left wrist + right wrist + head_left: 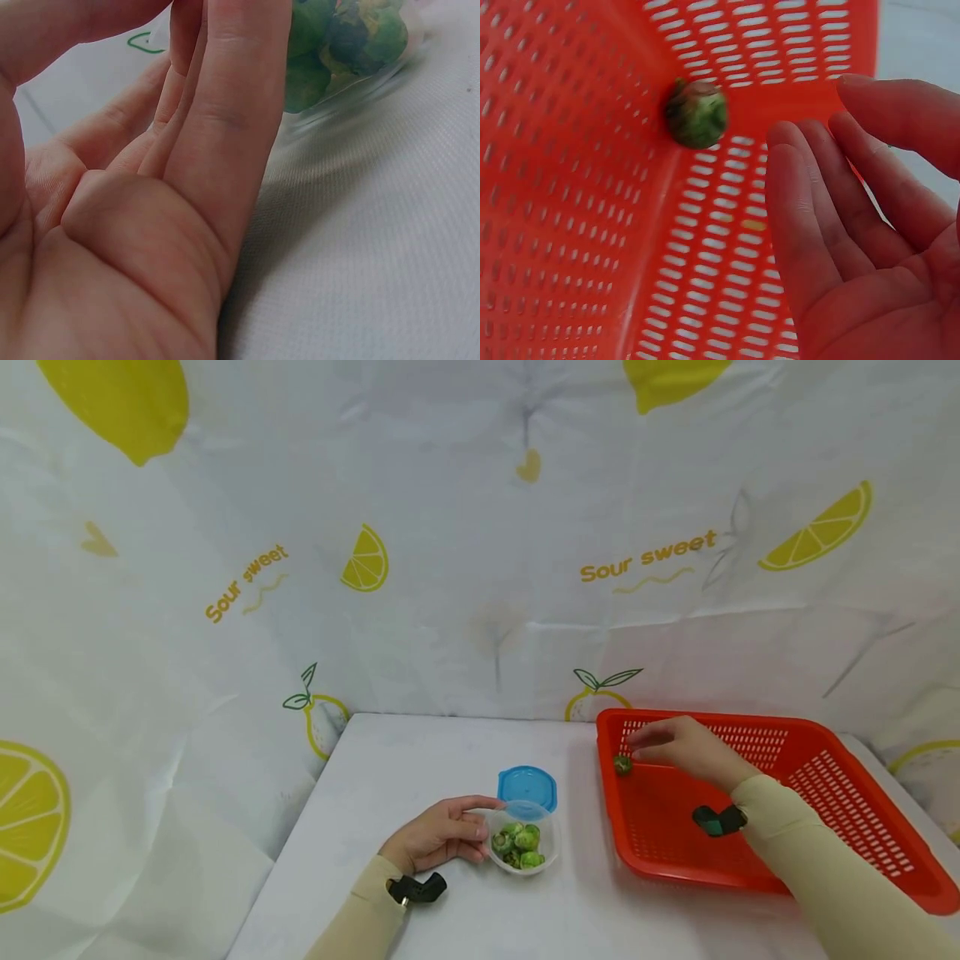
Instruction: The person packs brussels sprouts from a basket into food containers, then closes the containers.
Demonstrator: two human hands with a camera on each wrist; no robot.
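A small clear plastic bowl (552, 850) holding several green Brussels sprouts (517, 842) stands on the white table. My left hand (447, 832) is at its left side, index finger reaching along the far rim and the other fingertips right at the wall. In the left wrist view, those fingers look fairly straight. Over the red plastic basket (660, 827), my right hand (686, 747) reaches toward the far left corner, fingers extended and apart from the thumb. One Brussels sprout (696, 114) lies in that corner, just beyond the fingertips, with nothing in the right hand.
A blue lid (527, 783) lies flat just behind the bowl. The basket has slotted, sloping walls and takes up the right of the table. A white cloth (465, 610) printed with lemons hangs behind the table's far edge.
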